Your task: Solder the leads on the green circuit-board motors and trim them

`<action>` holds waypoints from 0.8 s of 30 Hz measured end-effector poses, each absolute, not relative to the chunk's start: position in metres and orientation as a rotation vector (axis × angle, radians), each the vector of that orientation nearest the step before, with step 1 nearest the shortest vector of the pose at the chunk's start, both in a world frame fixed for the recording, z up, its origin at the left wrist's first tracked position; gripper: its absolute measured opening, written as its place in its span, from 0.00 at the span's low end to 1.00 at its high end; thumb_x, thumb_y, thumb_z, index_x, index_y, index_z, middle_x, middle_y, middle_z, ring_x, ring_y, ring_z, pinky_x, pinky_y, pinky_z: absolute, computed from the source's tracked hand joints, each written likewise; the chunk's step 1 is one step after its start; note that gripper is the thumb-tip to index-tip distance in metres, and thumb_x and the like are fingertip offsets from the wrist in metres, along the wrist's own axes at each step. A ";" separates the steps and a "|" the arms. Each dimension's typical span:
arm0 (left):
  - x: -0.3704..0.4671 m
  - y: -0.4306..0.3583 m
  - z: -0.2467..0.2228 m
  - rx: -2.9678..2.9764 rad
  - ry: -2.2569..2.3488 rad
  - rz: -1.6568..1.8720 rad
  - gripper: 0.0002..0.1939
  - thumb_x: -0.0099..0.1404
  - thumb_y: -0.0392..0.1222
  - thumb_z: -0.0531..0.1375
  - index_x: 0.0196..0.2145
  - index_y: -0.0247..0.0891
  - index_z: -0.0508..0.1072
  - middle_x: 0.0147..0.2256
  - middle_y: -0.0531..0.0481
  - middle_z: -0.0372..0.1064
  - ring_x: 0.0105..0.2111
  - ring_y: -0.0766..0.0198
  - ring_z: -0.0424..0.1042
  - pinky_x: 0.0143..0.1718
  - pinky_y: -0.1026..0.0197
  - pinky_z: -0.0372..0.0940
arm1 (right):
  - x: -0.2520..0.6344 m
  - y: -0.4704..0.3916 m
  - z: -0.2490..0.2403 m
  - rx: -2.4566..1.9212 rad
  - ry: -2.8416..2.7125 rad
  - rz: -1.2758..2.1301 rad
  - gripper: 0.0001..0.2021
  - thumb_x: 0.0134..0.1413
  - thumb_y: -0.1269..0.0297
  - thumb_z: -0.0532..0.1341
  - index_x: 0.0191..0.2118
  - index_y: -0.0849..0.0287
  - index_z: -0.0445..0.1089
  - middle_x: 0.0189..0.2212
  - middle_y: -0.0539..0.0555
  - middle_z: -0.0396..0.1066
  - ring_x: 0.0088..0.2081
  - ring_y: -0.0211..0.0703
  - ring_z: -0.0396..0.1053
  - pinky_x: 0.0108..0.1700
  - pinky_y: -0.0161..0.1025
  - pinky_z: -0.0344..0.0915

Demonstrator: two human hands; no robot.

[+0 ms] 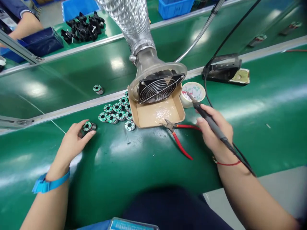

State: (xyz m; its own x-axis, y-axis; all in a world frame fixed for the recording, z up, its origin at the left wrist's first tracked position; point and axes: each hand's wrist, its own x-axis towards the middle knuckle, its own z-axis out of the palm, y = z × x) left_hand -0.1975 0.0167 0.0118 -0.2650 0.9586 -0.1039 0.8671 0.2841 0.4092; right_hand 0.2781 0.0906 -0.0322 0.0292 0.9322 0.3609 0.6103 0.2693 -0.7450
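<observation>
My left hand [73, 140] is closed around a small cylindrical motor part with a green ring-shaped circuit board [87, 126] on top, thumb and forefinger at its sides. In my right hand [216, 131] is a soldering iron [208, 120], gripped like a pen, its tip over a round whitish tub [200, 92]. Red-handled cutting pliers [178, 137] lie with their jaws against the front edge of a cardboard tray [146, 116]. Several similar motor parts with green boards [117, 107] stand in a group left of the tray.
A fume extractor with a fan grille [158, 91] and silver duct [130, 22] hangs over the tray. The soldering iron stand [223, 68] sits at the back right. Beyond the rail are black parts [82, 27], blue bins [176, 8] and another person's arm [26, 25].
</observation>
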 end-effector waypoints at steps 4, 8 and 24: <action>-0.183 -0.010 -0.001 1.682 2.144 0.453 0.21 0.66 0.53 0.63 0.53 0.42 0.74 0.27 0.54 0.59 0.26 0.66 0.61 0.30 0.62 0.60 | 0.275 0.084 -0.023 -1.451 -1.566 0.398 0.19 0.61 0.53 0.68 0.56 0.50 0.77 0.48 0.58 0.79 0.47 0.50 0.78 0.49 0.50 0.74; -0.138 -0.022 -0.007 1.538 1.977 0.738 0.24 0.62 0.53 0.67 0.50 0.37 0.74 0.30 0.52 0.66 0.30 0.66 0.66 0.32 0.64 0.62 | 0.264 0.063 -0.003 -1.348 -1.521 0.311 0.15 0.59 0.59 0.69 0.52 0.51 0.78 0.42 0.55 0.78 0.38 0.44 0.76 0.41 0.44 0.74; -0.006 -0.004 0.011 1.609 1.140 0.631 0.21 0.65 0.47 0.69 0.55 0.47 0.79 0.34 0.55 0.69 0.25 0.77 0.61 0.27 0.73 0.59 | 0.217 0.038 0.044 -0.895 -1.960 1.244 0.24 0.65 0.75 0.59 0.64 0.67 0.61 0.36 0.48 0.71 0.38 0.32 0.71 0.49 0.32 0.71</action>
State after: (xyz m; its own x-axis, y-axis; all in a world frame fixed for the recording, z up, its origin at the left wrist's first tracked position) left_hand -0.0064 -0.0038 0.0113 0.4143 0.9003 -0.1332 0.3657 -0.0306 0.9302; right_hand 0.2170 0.0383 0.0436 -0.5617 0.8124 0.1564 0.2039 0.3191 -0.9255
